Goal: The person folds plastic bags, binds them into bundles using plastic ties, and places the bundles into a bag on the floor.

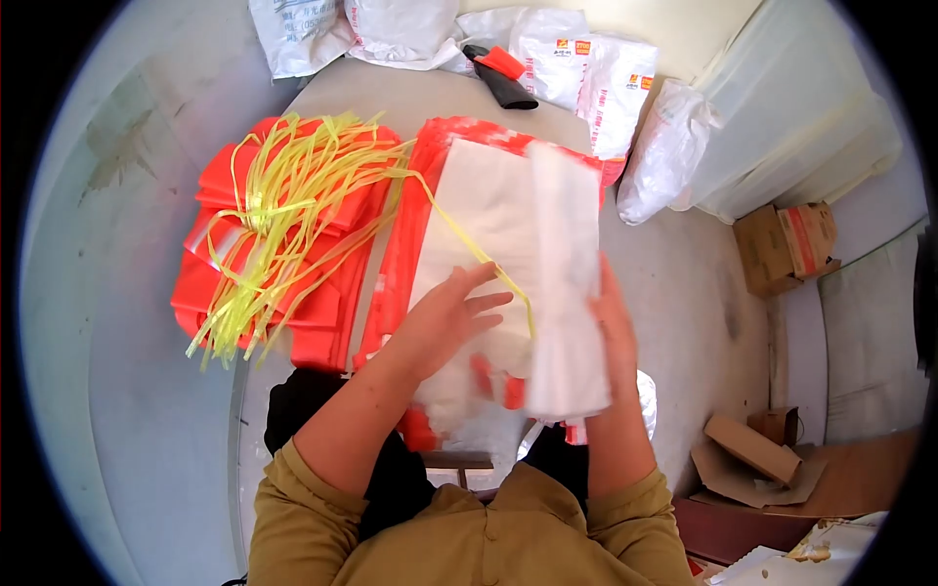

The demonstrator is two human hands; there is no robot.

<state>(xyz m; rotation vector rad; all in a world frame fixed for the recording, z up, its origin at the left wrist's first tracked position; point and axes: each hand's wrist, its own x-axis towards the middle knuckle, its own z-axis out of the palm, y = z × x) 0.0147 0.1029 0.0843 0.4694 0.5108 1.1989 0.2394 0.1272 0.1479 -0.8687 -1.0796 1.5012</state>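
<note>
A stack of white sheets (479, 195) with red edges lies in front of me, and its right part is folded up or lifted and blurred. My left hand (451, 322) is over the stack's middle, fingers spread, with a yellow strip (459, 231) running past its fingertips. At the right edge, my right hand (614, 322) is against the raised white bundle (567, 293), its fingers partly hidden behind it. To the left, a bunch of yellow strips (283, 215) rests on folded red bags (332, 303).
White printed sacks (552, 59) line the table's far edge, with a black and red roll (503, 83) beside them. Another white sack (669, 151) stands at the right. Cardboard boxes (772, 249) are against the right wall, and opened cardboard (752, 464) lies lower right.
</note>
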